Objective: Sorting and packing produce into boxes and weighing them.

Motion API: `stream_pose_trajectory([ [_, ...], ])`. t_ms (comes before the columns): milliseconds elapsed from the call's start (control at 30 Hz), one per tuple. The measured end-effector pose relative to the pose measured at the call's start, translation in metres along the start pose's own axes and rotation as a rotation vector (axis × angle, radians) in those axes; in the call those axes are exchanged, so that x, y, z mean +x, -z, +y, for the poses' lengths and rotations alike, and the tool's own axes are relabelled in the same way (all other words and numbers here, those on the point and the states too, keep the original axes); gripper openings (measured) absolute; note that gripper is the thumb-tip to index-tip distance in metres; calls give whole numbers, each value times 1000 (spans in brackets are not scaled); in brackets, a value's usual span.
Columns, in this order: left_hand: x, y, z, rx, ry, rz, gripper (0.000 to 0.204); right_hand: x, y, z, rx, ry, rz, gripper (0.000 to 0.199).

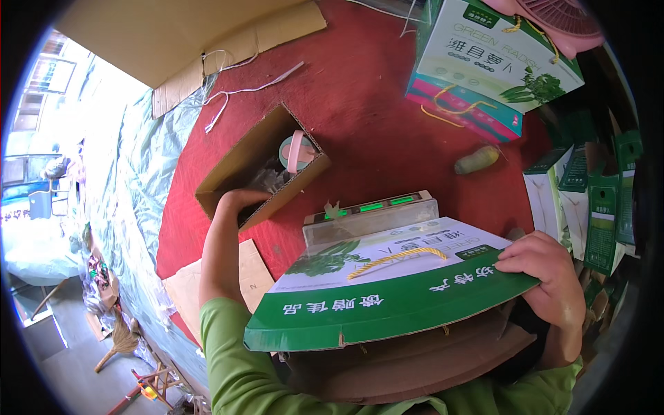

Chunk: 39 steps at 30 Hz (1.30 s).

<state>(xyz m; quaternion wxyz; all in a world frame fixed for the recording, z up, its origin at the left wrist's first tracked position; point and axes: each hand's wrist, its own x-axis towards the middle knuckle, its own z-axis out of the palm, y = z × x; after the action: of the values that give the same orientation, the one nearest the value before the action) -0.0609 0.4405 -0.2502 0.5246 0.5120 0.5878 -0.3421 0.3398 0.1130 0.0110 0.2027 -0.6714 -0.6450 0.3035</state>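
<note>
Hands: left hand point(235, 202) reached into the small brown cardboard box point(259, 166), fingers hidden inside, so its grip could not be told; right hand point(546, 273) clenched on the right edge of the green-and-white gift carton point(387, 290).
Carton position: flat across the person's lap side of the red table point(366, 117), long axis running left to right, yellow rope handle point(398, 257) on top.
Key relation: cardboard box lay up and left of the carton, nearer the left hand.
Box contents: pink-and-green tape dispenser point(295, 152) showing; the rest unclear.
Hidden: scale point(370, 216) partly covered by the carton.
</note>
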Motion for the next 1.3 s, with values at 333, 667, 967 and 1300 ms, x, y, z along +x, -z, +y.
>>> stream_pose_trajectory([
  [333, -1, -2, -1, -24, 45, -60, 35, 2, -2, -2, 0, -23, -11, 22],
  [667, 9, -3, -6, 27, -42, -30, 34, 6, -1, -4, -5, -10, -21, 22],
  [967, -3, -7, 2, -120, 11, -34, 36, 8, 0, -6, -22, -23, -46, 21],
  [1300, -10, 9, -13, 10, -58, 75, 39, 8, -2, -6, 1, -27, -37, 20],
])
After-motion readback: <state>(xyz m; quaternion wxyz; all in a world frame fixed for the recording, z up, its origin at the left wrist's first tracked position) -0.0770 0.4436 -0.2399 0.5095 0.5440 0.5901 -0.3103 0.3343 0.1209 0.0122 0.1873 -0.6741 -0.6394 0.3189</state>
